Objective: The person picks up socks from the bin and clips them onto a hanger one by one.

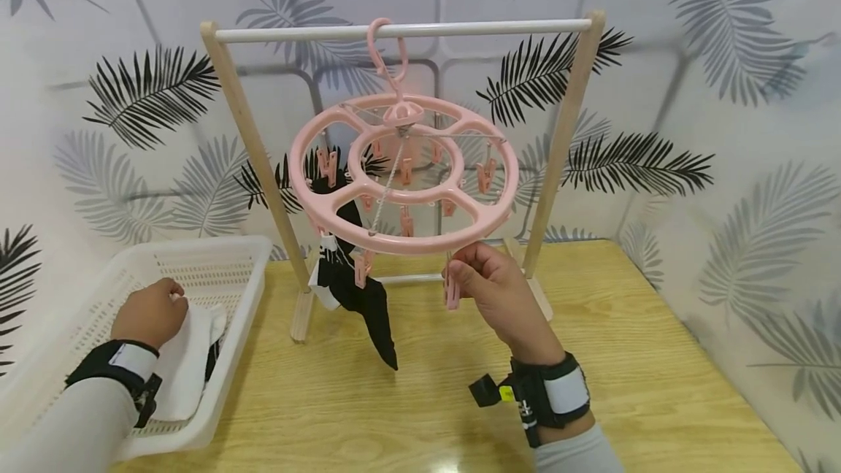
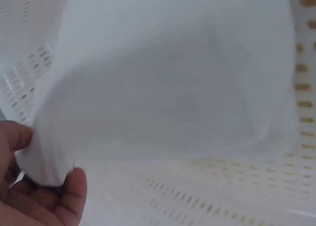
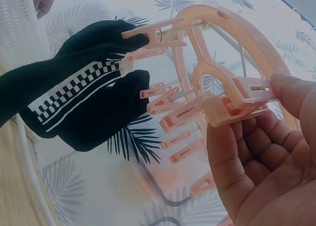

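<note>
My left hand (image 1: 151, 316) is in the white basket (image 1: 197, 247), gripping one end of a white sock (image 2: 163, 87) between thumb and fingers. My right hand (image 1: 496, 290) pinches a pink clothespin (image 3: 247, 90) hanging from the near right rim of the round pink drying hanger (image 1: 420, 243). In the right wrist view, thumb and forefinger press its handles and its jaws stand apart, with nothing between them. Black socks (image 1: 355, 287) with a white checkered band (image 3: 84, 82) hang from clips on the hanger's left side.
The hanger's hook (image 1: 374, 50) hangs over the white rail (image 1: 486, 29) of a wooden stand (image 1: 568, 130). Several more pink clips dangle under the ring. More white and black cloth (image 1: 215, 334) lies in the basket. Everything stands on a wood-grain table (image 1: 591, 371) against a leaf-patterned wall.
</note>
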A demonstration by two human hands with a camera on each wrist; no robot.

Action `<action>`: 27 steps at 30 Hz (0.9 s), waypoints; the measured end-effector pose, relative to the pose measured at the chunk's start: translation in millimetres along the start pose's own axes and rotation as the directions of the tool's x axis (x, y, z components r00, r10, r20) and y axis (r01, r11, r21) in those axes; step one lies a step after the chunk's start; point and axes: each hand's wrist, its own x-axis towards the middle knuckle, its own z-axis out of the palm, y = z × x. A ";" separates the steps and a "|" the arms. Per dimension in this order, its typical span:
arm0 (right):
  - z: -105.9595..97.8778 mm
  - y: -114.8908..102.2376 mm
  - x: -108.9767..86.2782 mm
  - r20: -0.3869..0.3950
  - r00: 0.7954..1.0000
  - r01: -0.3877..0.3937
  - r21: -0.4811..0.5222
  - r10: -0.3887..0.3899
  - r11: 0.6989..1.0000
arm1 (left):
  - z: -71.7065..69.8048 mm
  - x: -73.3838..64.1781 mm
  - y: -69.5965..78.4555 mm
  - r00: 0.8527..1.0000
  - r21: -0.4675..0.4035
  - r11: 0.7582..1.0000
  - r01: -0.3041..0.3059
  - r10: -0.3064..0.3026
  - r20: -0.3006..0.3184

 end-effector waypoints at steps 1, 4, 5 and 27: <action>0.0 -0.2 -0.2 -0.002 1.000 -0.003 -0.005 0.003 1.000 | -3.2 0.6 1.9 1.000 0.001 1.000 -0.006 0.006 0.011; 0.1 0.4 -0.7 -0.009 1.000 -0.012 -0.013 0.012 1.000 | -17.5 1.9 11.6 0.998 0.002 1.000 -0.010 0.010 0.065; 0.0 0.7 -0.7 -0.012 1.000 -0.016 -0.015 0.015 1.000 | -23.7 2.5 16.2 0.997 -0.002 1.000 -0.007 0.007 0.076; -3.2 1.4 0.0 -0.003 1.000 0.003 0.005 -0.003 1.000 | -119.1 -32.0 144.2 0.966 -0.228 0.956 -0.186 0.136 -0.220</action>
